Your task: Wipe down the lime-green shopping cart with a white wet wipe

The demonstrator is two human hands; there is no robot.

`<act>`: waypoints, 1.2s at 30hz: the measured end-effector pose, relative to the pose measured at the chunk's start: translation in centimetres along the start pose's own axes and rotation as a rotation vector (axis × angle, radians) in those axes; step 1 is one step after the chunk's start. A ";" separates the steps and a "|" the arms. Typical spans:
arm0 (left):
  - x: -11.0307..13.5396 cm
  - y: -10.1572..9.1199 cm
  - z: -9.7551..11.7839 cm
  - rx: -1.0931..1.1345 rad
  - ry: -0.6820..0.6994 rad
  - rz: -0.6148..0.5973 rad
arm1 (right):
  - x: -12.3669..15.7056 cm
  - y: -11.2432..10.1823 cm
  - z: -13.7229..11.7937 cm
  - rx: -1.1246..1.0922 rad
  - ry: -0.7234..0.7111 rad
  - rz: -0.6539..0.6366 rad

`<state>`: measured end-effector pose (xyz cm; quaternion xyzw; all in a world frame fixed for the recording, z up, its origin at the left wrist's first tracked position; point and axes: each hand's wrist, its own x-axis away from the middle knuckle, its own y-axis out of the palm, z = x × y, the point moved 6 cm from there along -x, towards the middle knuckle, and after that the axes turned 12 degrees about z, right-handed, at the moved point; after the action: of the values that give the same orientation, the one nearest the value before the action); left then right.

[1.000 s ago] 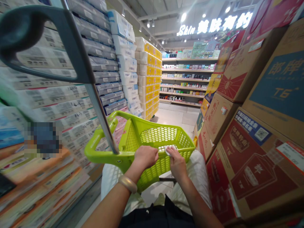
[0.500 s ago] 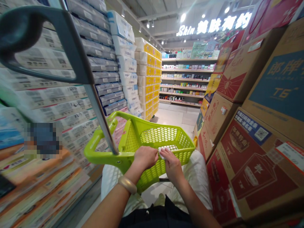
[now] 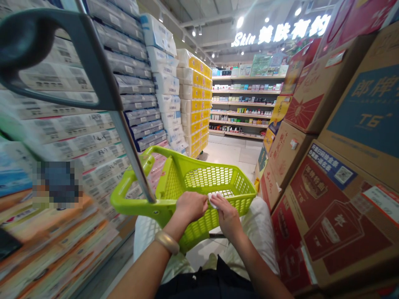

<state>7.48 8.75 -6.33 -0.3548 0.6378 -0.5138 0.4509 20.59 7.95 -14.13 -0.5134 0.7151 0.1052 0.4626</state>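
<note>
A lime-green shopping basket (image 3: 199, 226) with perforated walls stands between my knees, its long metal pole (image 3: 132, 155) and grey handle (image 3: 107, 62) rising at the left. My left hand (image 3: 191, 205), with a gold bangle at the wrist, is closed around the basket's near rim. Just right of it, my right hand (image 3: 228, 214) presses a white wipe or tissue (image 3: 214, 199) against the same rim with bent fingers. Whether the white piece is paper or cloth I cannot tell. The visible inside of the basket shows only its lattice.
Stacked packs of tissue (image 3: 71, 77) rise at the left, with yellow-and-white packs (image 3: 196, 95) farther back. Cardboard cartons (image 3: 330, 216) crowd close on the right. Beyond the aisle floor (image 3: 226, 151) stand shelves of small products (image 3: 246, 104).
My right hand's fingers have shifted very slightly on the white wipe. My left hand and the basket stay in place.
</note>
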 end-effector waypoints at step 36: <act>-0.1 0.1 0.0 -0.027 0.023 0.023 | 0.0 0.2 0.3 0.003 0.022 0.002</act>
<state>7.53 8.81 -6.41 -0.3476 0.6540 -0.5036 0.4448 20.59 8.21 -14.30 -0.5132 0.7207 0.0987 0.4555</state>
